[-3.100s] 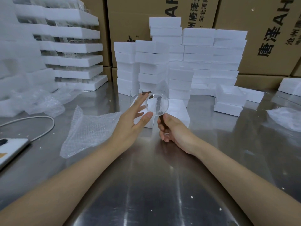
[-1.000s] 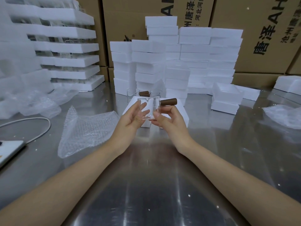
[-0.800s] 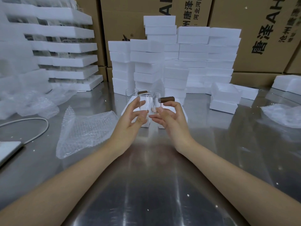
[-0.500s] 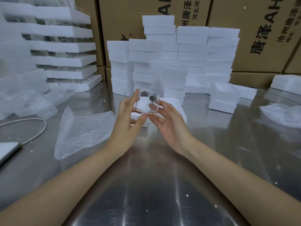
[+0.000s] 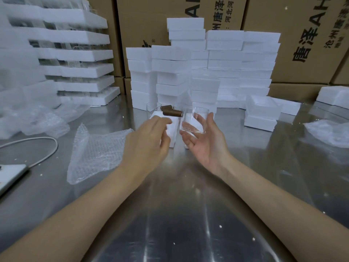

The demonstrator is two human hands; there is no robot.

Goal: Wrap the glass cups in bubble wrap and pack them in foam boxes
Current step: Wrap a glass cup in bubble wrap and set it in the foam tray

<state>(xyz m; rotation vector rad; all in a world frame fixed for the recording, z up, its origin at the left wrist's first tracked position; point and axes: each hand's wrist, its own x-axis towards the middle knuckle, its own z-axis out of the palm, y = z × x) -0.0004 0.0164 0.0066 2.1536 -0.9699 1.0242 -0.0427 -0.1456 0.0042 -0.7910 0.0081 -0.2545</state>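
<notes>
Right hand (image 5: pixel 205 142) palm up, cradling the glass cup (image 5: pixel 194 120): fingers (image 5: pixel 188 140) under it, thumb against its side. The brown handle (image 5: pixel 172 112) points toward the left hand (image 5: pixel 147 140). Left fingers loosely bent, back of hand up, nothing seen in them; released, by the look. Bubble wrap (image 5: pixel 98 152) lies on the desk (image 5: pixel 179 214), left of the left fingers. Foam box (image 5: pixel 172 128) just beyond both hands. Judgement: fetch the wrap with the free hand and keep the thumb pressed. Bare glass is slick, and the handle likely unbalances it.
</notes>
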